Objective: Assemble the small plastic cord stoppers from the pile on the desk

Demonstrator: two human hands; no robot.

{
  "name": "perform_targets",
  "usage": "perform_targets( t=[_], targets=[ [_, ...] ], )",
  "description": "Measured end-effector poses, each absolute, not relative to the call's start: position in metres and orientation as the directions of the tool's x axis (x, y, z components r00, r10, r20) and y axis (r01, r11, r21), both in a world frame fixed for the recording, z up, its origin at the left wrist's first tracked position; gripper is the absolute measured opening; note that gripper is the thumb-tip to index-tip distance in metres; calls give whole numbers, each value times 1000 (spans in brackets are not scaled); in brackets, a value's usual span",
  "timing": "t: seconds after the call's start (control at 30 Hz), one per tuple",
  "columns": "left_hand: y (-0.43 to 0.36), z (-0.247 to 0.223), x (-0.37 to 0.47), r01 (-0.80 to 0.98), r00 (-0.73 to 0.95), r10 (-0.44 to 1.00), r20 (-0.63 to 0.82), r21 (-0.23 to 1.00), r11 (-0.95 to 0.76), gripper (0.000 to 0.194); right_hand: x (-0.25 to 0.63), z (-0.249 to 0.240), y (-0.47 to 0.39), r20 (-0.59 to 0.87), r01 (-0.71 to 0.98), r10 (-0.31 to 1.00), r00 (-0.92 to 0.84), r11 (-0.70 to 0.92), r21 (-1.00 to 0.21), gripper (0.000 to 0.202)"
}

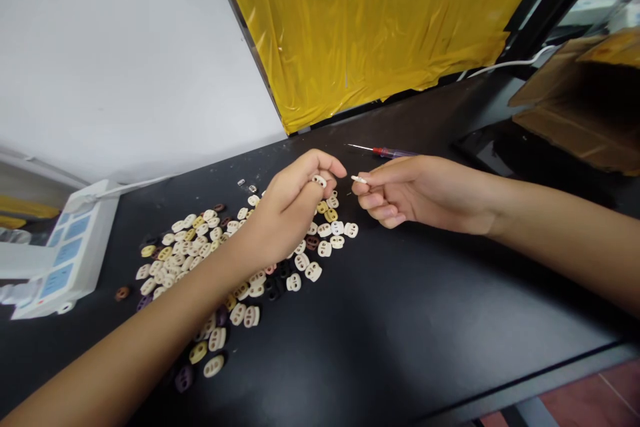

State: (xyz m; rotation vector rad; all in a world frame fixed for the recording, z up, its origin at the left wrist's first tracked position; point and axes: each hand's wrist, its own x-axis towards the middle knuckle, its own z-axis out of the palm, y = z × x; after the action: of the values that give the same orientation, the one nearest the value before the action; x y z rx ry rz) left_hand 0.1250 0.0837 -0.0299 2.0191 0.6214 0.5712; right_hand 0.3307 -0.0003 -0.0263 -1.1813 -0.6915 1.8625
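My left hand [293, 207] is closed on a cream cord lock [319, 181], its two holes showing between thumb and fingers. Opposite it, a short gap away, my right hand [417, 190] pinches a small cream piece [359, 179] between thumb and index finger; its exact kind is hard to make out. Under and around my left forearm spreads a pile of cord locks [180, 260], mostly cream, with some yellow, brown, purple and black ones. Part of the pile is hidden by that arm. A screwdriver [393, 153] with a red collar and clear purplish handle lies just beyond my right hand.
On the black table [380, 333], a white power strip [75, 253] with blue socket faces stands at the left. An open cardboard box [560, 113] sits at the back right. Yellow plastic film [380, 20] and a white wall [125, 47] border the back edge.
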Motion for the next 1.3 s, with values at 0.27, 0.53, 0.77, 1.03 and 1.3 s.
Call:
perform_targets(
  t=[0.27, 0.53, 0.77, 1.03, 1.3],
  targets=[
    [72, -26, 133, 167, 801, 593, -83, 982, -88, 22, 334, -36, 3, -324, -233, 941, -101, -339, -911, 31],
    [69, -23, 132, 163, 785, 596, -171, 984, 69, 35, 334, -37, 3, -288, -143, 952, -103, -301, -943, 29],
    [68, -20, 133, 152, 793, 592, -147, 988, 41, 41, 331, -38, 1, -264, -21, 959, -101, -268, -963, 32],
    [69, -20, 133, 174, 800, 576, -167, 984, 44, 42, 330, -37, 0, -224, 36, 968, -116, -222, -974, 33],
    [69, -20, 133, 176, 799, 575, -174, 983, 52, 42, 328, -37, 0, -251, 44, 962, -103, -248, -968, 32]
  ],
)
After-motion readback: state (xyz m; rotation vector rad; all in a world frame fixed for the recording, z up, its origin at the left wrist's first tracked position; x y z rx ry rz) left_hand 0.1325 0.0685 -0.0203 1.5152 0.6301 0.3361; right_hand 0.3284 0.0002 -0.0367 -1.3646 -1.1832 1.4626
